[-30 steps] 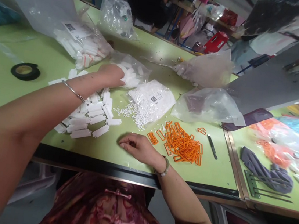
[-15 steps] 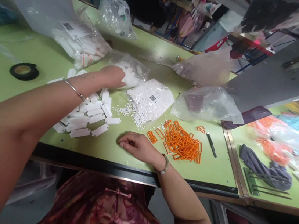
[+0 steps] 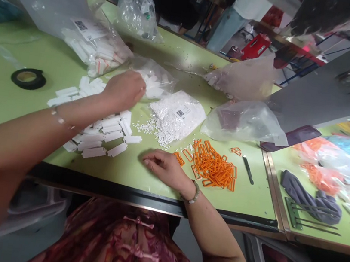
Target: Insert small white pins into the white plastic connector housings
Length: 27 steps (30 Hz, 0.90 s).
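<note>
Workshop, green workbench (image 3: pixel 130 172), bagged plastic parts (image 3: pixel 176 118)

1. My left hand (image 3: pixel 123 91) is curled, its fingers against a clear plastic bag of white pieces (image 3: pixel 155 82); I can't tell whether it's gripping anything.
2. My left forearm passes over a loose heap of white plastic strips (image 3: pixel 103 132) on the green table (image 3: pixel 17 113).
3. My right hand (image 3: pixel 165 167) lies palm down on the table, holding nothing, just beside a heap of orange rectangular frames (image 3: pixel 212 166).
4. Above my right hand sits a labelled bag of tiny white pieces (image 3: pixel 177 116), with loose ones (image 3: pixel 145 126) spilled beside it.
5. A black-handled knife (image 3: pixel 247 169) lies right of the orange heap; a roll of black tape (image 3: pixel 28 78) lies well left.
</note>
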Tool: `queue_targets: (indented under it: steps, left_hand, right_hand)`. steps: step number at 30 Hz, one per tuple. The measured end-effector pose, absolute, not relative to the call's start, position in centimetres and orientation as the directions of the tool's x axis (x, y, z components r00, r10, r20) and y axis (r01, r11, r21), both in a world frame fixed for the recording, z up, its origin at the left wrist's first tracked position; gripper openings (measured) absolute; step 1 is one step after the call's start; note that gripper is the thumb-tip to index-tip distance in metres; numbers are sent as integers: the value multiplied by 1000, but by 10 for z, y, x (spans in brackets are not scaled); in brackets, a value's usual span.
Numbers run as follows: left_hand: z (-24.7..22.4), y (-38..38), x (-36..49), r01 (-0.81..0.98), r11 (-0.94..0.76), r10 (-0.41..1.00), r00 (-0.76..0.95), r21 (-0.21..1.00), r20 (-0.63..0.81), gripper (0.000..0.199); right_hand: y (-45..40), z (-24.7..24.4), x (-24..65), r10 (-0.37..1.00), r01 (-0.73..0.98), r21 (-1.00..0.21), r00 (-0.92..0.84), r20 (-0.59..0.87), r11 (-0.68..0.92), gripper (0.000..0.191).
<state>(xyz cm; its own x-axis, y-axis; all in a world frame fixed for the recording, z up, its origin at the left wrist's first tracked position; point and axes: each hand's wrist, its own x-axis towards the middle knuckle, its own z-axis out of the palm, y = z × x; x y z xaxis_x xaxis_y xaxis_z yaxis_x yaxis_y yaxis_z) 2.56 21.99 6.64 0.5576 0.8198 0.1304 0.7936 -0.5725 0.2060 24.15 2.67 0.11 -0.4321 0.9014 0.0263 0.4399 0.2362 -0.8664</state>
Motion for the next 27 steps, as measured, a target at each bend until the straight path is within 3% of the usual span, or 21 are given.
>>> queue_targets:
  steps: [3,6,8,11,13,16,20,23,27]
  left_hand:
    - [53,160,9,694,-698,710,702,176,46,27]
    - [30,120,-3,666,-735,675,736,129,46,9]
    - [18,110,-8,672,-728,683,728,134,60,9]
    - [13,109,-15,675,-719,694,711,168,112,17]
    - [16,106,-18,670,-699,713,680,249,172,22]
    - [20,88,-20,581,-610,773,587,540,242,23]
    - [18,51,-9,346,-309,879,459,886,128,24]
    - [14,31,2,220,-63,913,407,973,-33,30]
    - [12,25,11,53,122,919,370,991,-133,39]
  right_hand:
    - [31,8,255,971,547,-805,-179,157,230,20]
    - [38,13,273,955,714,-675,29,294,186,19]
    - [41,13,282,947,799,-584,58,314,144,16]
    - [42,12,280,975,859,-493,-30,219,137,14]
    - [41,11,272,984,874,-455,-126,128,171,13]
    - [37,8,256,972,895,-382,-230,47,230,11]
    - [34,3,242,949,898,-316,-313,34,308,16]
    - [34,2,237,939,892,-305,-344,21,334,21]
    - [33,0,234,942,903,-285,-335,1,322,22]
